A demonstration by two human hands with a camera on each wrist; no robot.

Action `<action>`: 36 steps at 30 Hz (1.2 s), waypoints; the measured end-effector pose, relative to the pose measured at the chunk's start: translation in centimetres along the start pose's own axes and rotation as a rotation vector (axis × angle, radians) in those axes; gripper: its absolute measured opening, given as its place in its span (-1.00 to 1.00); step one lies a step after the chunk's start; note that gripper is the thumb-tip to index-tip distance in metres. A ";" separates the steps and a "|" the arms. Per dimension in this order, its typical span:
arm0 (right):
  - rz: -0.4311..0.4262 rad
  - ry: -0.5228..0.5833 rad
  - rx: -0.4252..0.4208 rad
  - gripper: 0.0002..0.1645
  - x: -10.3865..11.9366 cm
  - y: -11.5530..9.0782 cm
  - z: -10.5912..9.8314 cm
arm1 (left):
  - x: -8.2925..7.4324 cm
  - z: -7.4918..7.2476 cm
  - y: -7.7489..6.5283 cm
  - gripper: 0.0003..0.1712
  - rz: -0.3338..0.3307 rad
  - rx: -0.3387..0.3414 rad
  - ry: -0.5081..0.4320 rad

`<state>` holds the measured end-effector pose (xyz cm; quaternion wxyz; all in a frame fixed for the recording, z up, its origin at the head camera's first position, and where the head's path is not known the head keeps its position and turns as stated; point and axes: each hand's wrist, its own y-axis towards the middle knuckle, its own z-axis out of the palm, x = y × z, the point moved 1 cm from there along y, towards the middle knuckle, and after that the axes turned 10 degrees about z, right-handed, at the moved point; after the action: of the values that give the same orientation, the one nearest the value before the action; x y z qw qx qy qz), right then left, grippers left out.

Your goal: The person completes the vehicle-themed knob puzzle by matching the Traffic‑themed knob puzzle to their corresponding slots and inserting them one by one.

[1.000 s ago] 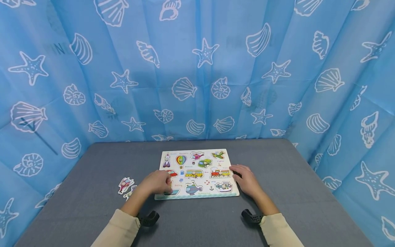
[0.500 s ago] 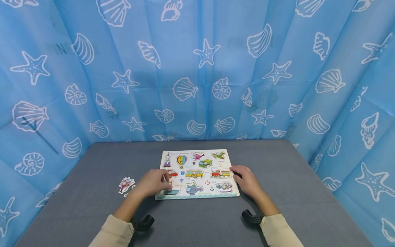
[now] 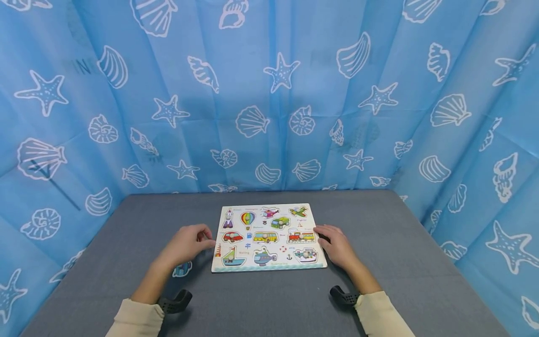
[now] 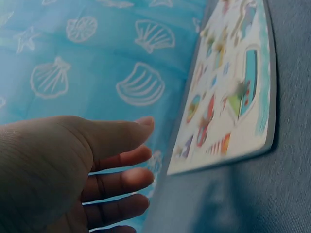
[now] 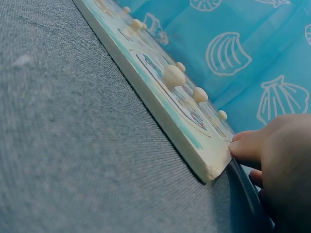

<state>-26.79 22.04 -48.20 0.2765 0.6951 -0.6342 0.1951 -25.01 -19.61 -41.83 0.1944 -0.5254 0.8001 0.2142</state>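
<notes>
A wooden peg puzzle board (image 3: 248,248) with vehicle pictures lies on the grey table. Its sailboat piece (image 3: 234,257) sits at the lower left, below the red car (image 3: 232,237); the sailboat's knob shows in the left wrist view. My left hand (image 3: 185,243) hovers just left of the board, fingers loosely bent and holding nothing; the left wrist view shows them apart from the board (image 4: 252,131). Fingertips of my right hand (image 3: 338,245) rest on the board's right edge. The right wrist view has a fingertip against the board's side near the corner (image 5: 212,167).
A loose blue piece (image 3: 182,269) lies on the table beside my left forearm, partly covered by it. Round wooden knobs (image 5: 174,76) stand up from the board. A blue shell-patterned curtain (image 3: 269,117) hangs behind and along the sides of the grey table (image 3: 269,304).
My left hand has left the sailboat piece and moved left off the board, uncovering the sailboat and car. It now covers the loose red piece; a blue piece shows. The right hand stays put.
</notes>
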 end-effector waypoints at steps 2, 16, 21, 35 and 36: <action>-0.002 -0.001 0.000 -0.56 0.0 0.1 0.1 | 0.6 -0.3 -0.3 -0.87 0.006 -0.005 -0.009; 0.003 -0.004 -0.004 -0.56 0.0 0.0 0.1 | 2.8 -1.3 -1.8 -0.86 0.034 0.037 0.007; 0.003 -0.005 -0.003 -0.56 0.1 0.0 0.2 | 3.3 -1.5 -2.8 -0.85 0.039 0.051 -0.002; -0.005 0.015 0.001 -0.57 0.4 -0.2 -0.2 | 4.5 -1.8 -5.1 -0.70 -0.147 0.065 0.121; -0.004 0.017 0.000 -0.57 0.4 -0.3 -0.2 | 4.5 -1.8 -5.2 -0.68 -0.159 0.065 0.127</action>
<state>-26.46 21.86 -47.82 0.2824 0.6946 -0.6306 0.2004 -22.01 -25.89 -43.43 0.1765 -0.5933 0.7731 0.1381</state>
